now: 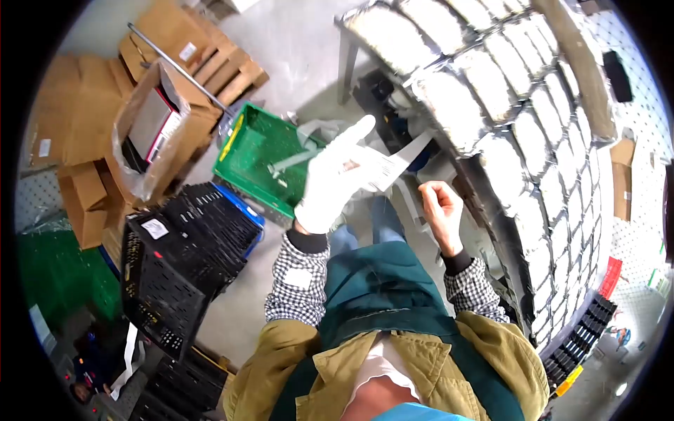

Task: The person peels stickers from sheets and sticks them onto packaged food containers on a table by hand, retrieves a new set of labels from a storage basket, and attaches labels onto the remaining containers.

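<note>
My left hand (pixel 330 182), in a white glove, is closed on a pale paper strip (pixel 407 154) that looks like a label strip; dark print shows on its wider part near the glove. One gloved finger points up and away. My bare right hand (pixel 442 214) is to the right with its fingers curled in, apart from the strip; whatever it pinches, if anything, cannot be made out. Below and left of the glove stands a green crate (pixel 260 151) with paper scraps inside. To the right is a rack (pixel 484 189) with rows of white packed items between black dividers.
Cardboard boxes (pixel 88 105) and a lined carton (pixel 186 112) stand at the upper left. Folded black crates (pixel 186 245) are stacked at the left. A metal rod (pixel 175 67) leans by the cartons. Another person (pixel 88 365) is at the lower left edge.
</note>
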{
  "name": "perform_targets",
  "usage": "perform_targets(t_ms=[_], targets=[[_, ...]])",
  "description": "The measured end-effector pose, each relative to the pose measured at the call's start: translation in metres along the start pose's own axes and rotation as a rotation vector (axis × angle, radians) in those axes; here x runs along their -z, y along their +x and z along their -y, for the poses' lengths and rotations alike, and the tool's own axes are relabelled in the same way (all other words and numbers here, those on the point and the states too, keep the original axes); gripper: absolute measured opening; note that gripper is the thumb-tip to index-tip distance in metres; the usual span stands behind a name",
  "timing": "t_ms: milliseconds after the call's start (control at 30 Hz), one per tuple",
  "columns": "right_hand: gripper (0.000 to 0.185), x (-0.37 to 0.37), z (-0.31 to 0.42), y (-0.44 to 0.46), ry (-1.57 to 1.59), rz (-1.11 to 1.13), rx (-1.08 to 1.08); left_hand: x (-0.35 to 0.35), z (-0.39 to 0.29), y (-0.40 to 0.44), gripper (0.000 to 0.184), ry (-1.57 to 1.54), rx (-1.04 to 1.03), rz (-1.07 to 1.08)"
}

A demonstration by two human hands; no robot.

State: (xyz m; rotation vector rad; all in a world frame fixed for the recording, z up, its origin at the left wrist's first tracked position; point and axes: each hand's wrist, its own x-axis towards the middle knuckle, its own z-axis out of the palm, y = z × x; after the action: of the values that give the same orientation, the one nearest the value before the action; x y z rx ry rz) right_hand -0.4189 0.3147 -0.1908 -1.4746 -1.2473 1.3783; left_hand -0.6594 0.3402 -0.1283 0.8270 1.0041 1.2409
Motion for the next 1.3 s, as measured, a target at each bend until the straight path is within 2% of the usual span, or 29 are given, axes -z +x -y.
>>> perform_targets(t_ms=[33, 67, 133, 167, 267, 300, 333, 400, 467, 533, 567, 600, 667, 767, 800, 867, 900, 933, 1000, 1033, 1133, 1167, 1200, 1267, 1300], targets=[[0.016, -0.003, 0.049, -0.01, 0.118, 0.042, 0.08, -0.018, -0.023, -0.01, 0.063, -0.162, 0.088, 0.055], [0.016, -0.004, 0.098, -0.021, 0.232, 0.085, 0.161, -0.03, -0.025, -0.018, 0.066, -0.092, 0.022, 0.089], [0.018, 0.004, 0.172, -0.045, 0.242, 0.199, 0.038, -0.058, -0.057, -0.036, 0.07, 0.097, -0.025, 0.188], [0.014, 0.005, 0.191, -0.056, 0.173, 0.202, 0.086, -0.072, -0.072, -0.045, 0.071, 0.189, -0.07, 0.221], [0.01, 0.024, 0.239, -0.095, 0.213, 0.146, 0.078, -0.108, -0.14, -0.085, 0.069, -0.059, 0.037, 0.262], [0.012, 0.029, 0.25, -0.107, 0.268, 0.14, 0.098, -0.113, -0.145, -0.093, 0.064, -0.133, 0.045, 0.35], [0.013, 0.038, 0.25, -0.115, 0.302, 0.139, 0.074, -0.12, -0.146, -0.098, 0.049, -0.066, 0.072, 0.369], [0.015, 0.049, 0.249, -0.122, 0.223, 0.097, 0.051, -0.117, -0.14, -0.102, 0.032, 0.079, 0.19, 0.468], [0.02, 0.045, 0.242, -0.127, 0.047, -0.217, 0.352, -0.126, -0.141, -0.106, 0.026, 0.083, 0.184, 0.449], [0.029, 0.058, 0.237, -0.13, -0.424, -0.313, 0.759, -0.133, -0.138, -0.105, 0.024, 0.098, 0.152, 0.426], [0.038, 0.056, 0.238, -0.134, -0.504, -0.308, 0.8, -0.137, -0.133, -0.104, 0.024, 0.107, 0.12, 0.41], [0.036, 0.055, 0.243, -0.135, -0.639, -0.293, 0.83, -0.141, -0.127, -0.102, 0.023, 0.115, 0.089, 0.392], [0.033, 0.056, 0.223, -0.121, -0.687, -0.249, 0.902, -0.14, -0.11, -0.095, 0.023, 0.134, 0.066, 0.377], [0.027, 0.057, 0.206, -0.104, -0.531, -0.202, 0.84, -0.136, -0.105, -0.079, 0.02, 0.233, 0.124, 0.426], [0.021, 0.059, 0.197, -0.098, -0.46, -0.166, 0.793, -0.139, -0.103, -0.075, 0.02, 0.295, 0.078, 0.402], [0.015, 0.067, 0.178, -0.086, -0.124, 0.023, 0.47, -0.134, -0.096, -0.058, 0.021, 0.243, 0.246, 0.451], [0.017, 0.074, 0.171, -0.077, 0.045, 0.142, 0.321, -0.135, -0.099, -0.049, 0.022, 0.359, 0.261, 0.498], [0.018, 0.086, 0.171, -0.07, 0.158, 0.273, 0.094, -0.136, -0.101, -0.039, 0.022, 0.474, 0.155, 0.614], [0.021, 0.105, 0.154, -0.051, 0.355, 0.406, -0.216, -0.141, -0.103, -0.016, 0.023, 0.434, 0.263, 0.715], [0.024, 0.114, 0.152, -0.039, 0.558, 0.458, -0.404, -0.141, -0.099, -0.003, 0.023, 0.413, 0.356, 0.723], [0.026, 0.156, 0.139, 0.022, 0.821, 0.224, -0.473, -0.153, -0.099, 0.028, 0.024, 0.26, 0.427, 0.53], [0.023, 0.175, 0.144, 0.048, 0.55, -0.072, -0.286, -0.151, -0.098, 0.037, 0.025, 0.149, 0.462, 0.394], [0.019, 0.194, 0.151, 0.074, 0.268, -0.352, -0.111, -0.152, -0.101, 0.046, 0.027, 0.126, 0.402, 0.256], [0.011, 0.226, 0.128, 0.119, -0.16, -0.537, 0.381, -0.138, -0.101, 0.057, 0.028, 0.137, 0.363, 0.061], [0.011, 0.222, 0.133, 0.122, -0.36, -0.478, 0.487, -0.128, -0.104, 0.062, 0.029, 0.12, 0.347, 0.004]])
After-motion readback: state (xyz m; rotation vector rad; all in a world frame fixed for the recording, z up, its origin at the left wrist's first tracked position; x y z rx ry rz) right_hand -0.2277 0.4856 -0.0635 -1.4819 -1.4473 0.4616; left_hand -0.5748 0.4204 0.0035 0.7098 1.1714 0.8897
